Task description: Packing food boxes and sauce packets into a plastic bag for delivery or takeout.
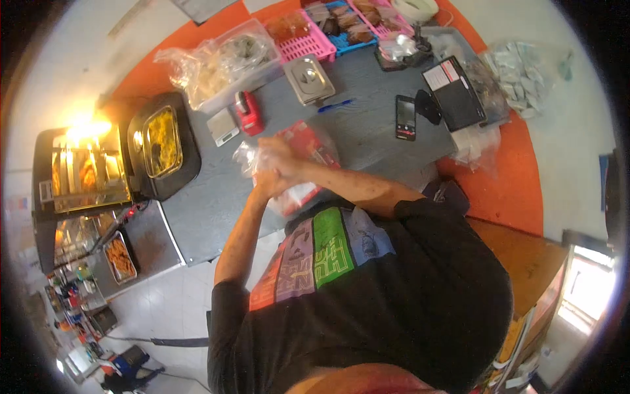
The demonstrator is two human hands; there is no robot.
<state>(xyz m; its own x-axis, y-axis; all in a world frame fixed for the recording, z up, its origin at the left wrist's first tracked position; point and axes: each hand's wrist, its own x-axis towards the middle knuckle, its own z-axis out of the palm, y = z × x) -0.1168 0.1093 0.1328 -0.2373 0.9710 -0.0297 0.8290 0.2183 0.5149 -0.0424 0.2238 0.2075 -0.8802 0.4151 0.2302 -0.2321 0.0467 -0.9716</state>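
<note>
A clear plastic bag (320, 143) with red and white packets inside lies at the table's near edge. My left hand (269, 183) grips its gathered plastic from the near side. Against it, my right hand (280, 156) is closed on the same bag, a little farther up. The bag's loose end sticks out to the left of both hands; the fingers are partly hidden and blurred. Beyond the hands are a red handheld device (249, 113), possibly a stapler, and a small digital scale (223, 127). A blue pen (336, 105) lies near a lidded metal container (309, 80).
A plastic bin (241, 81) holds bags at the back, beside pink (315, 44) and blue baskets (350, 44). Right are a phone (405, 118) and black folder (457, 98). A yellow-food dish (164, 143) and lit display case (88, 172) stand left. A person (123, 377) is far lower left.
</note>
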